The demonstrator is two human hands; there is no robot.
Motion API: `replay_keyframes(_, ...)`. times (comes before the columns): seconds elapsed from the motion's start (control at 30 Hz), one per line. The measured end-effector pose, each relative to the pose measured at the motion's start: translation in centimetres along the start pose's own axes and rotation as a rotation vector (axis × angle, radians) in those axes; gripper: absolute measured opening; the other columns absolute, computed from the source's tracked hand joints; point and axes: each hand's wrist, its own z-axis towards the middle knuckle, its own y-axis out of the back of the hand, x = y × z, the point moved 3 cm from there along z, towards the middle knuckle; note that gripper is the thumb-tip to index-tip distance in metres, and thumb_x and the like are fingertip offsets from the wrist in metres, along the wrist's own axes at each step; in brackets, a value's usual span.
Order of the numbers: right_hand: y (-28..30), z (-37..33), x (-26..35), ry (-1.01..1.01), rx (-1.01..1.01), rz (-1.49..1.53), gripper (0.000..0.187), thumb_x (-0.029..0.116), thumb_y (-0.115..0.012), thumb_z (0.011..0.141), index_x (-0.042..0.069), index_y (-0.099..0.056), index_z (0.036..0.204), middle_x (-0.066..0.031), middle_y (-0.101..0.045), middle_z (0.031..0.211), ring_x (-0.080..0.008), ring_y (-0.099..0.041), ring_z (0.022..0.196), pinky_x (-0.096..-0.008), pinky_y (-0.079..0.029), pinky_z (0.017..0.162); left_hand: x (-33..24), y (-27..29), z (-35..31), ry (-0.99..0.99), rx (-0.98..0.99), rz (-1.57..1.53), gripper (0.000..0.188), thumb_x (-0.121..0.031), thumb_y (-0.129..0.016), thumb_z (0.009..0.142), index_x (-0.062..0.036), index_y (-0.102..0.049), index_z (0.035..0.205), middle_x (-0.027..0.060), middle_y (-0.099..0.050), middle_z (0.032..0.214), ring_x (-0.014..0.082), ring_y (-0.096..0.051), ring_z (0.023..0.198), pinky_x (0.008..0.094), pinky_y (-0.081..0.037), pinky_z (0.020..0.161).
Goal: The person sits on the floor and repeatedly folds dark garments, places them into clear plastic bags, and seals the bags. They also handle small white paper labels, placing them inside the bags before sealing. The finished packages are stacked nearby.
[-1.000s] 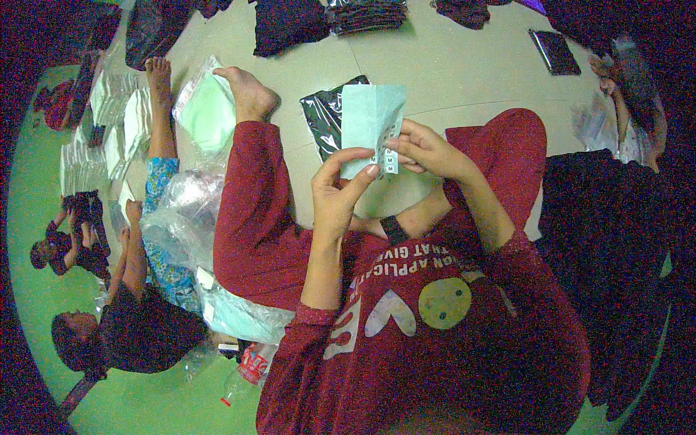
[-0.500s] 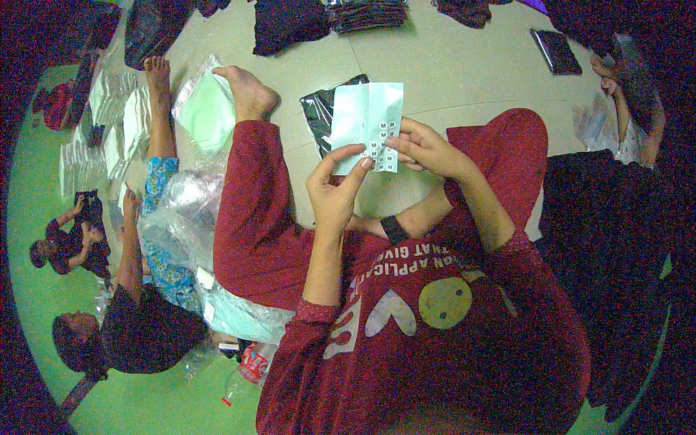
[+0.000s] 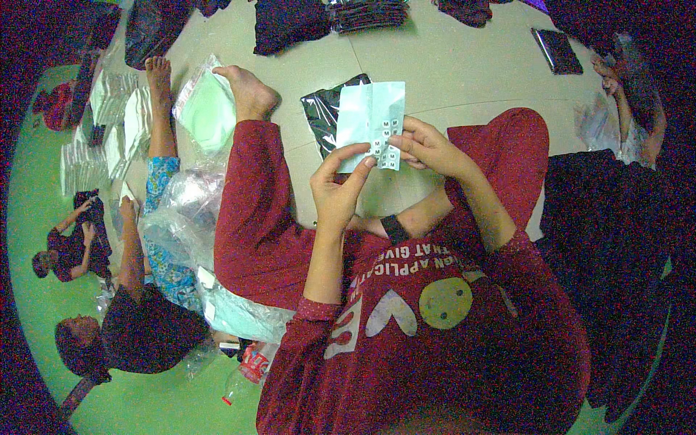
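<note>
A pale blue sticker sheet [image 3: 357, 109] is held up in front of me, with rows of small round white stickers on its lower right part. My left hand [image 3: 339, 177] pinches the lower edge between thumb and fingers. On the right edge, my right hand [image 3: 429, 148] is closed with its fingertips over the stickers. Whether a loose sticker is between any fingers is too small to tell. Behind the sheet, a black garment in shiny clear plastic [image 3: 322, 109] lies on the floor, partly hidden by the sheet.
Dark garment stacks [image 3: 290, 25] lie at the far side, and a black packet [image 3: 557, 52] at far right. Black cloth [image 3: 602, 217] is heaped to my right. On my left are clear plastic bags [image 3: 192, 199], white packet piles [image 3: 109, 156], a bottle [image 3: 246, 373] and seated people [image 3: 148, 330].
The sticker sheet and my left hand have shifted slightly to the right. My right hand has barely moved and both hands keep their grip.
</note>
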Motion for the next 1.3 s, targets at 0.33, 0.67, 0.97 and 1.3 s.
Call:
replay_keyframes(0.33,0.2,0.2,-0.5,-0.005,0.002,0.029,0.034,0.026,-0.049,0.087,0.007,-0.044,0.115,-0.0021,-0.057,0.085,-0.0036,-0.046,0.057,-0.0169,-0.033,0.042,0.6,-0.1,1.0,0.069,0.018,-0.037,0.01,-0.011,-0.061,0.078,-0.0026,-0.063,0.084,0.0028,-0.061,0.083,0.008,-0.053,0.07,0.0202,-0.042,0.061)
replay_keyframes(0.67,4.2,1.3,-2.8,0.036,-0.264,-0.147,0.026,0.022,-0.048,0.088,0.007,-0.047,0.109,0.0041,-0.051,0.073,-0.0012,-0.039,0.054,-0.0166,-0.03,0.044,11.0,4.8,15.3,-0.168,-0.233,0.687,0.01,-0.013,-0.058,0.072,-0.0026,-0.059,0.074,0.0143,-0.058,0.076,0.0294,-0.055,0.074,0.0374,-0.043,0.067)
replay_keyframes(0.97,7.6,1.8,-5.2,-0.053,-0.388,-0.488,0.029,0.022,-0.048,0.087,0.004,-0.046,0.11,-0.0055,-0.057,0.083,-0.0137,-0.054,0.075,-0.0274,-0.044,0.067,13.9,5.1,14.4,-0.322,0.089,0.931,0.021,-0.018,-0.054,0.077,-0.0027,-0.058,0.092,0.0142,-0.055,0.093,0.0317,-0.052,0.089,0.0375,-0.043,0.078)
replay_keyframes(1.3,7.9,2.5,-6.1,-0.236,-0.285,-0.959,0.043,0.034,-0.037,0.088,0.001,-0.041,0.115,-0.024,-0.057,0.093,-0.0391,-0.056,0.084,-0.0455,-0.044,0.073,12.9,-0.4,14.1,-0.486,-0.073,1.082,0.053,-0.034,-0.05,0.081,-0.0026,-0.041,0.122,0.0181,-0.035,0.129,0.0336,-0.03,0.121,0.0513,-0.019,0.099)
